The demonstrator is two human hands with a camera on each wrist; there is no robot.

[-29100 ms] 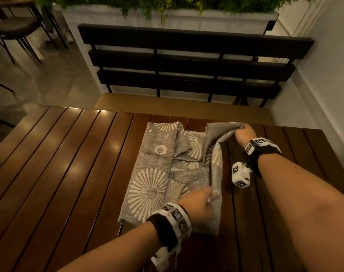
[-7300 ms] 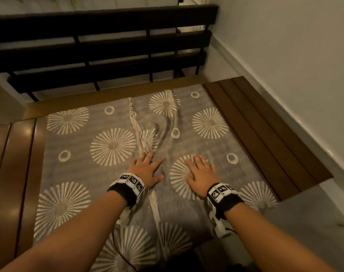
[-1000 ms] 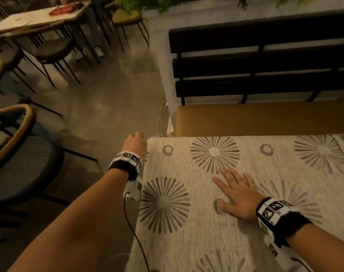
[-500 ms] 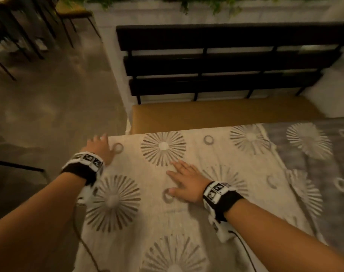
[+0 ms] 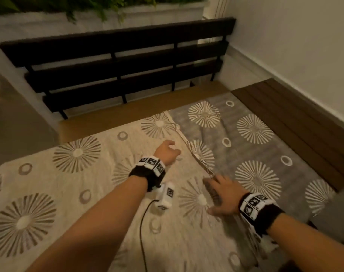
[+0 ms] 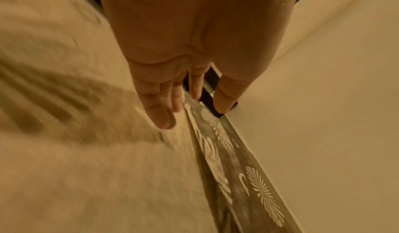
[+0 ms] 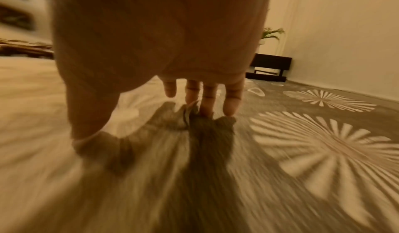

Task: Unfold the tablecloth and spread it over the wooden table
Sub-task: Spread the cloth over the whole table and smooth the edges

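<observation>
The tablecloth (image 5: 84,193) covered most of the table (image 5: 296,122), its turned-over pale half ending in a hem (image 5: 188,146) running from the far edge toward the near edge. The right hand (image 5: 223,195), fingers spread, touched that hem; the left hand (image 5: 167,151), loosely curled, hovered just left of it.

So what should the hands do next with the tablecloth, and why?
Probably slide both hands to the hem where the pale half of the tablecloth overlaps the grey half, and smooth it flat. The right hand lies open with its fingertips at that bunched edge, the left hand is just short of it, and bare wooden table shows by the wall.
</observation>
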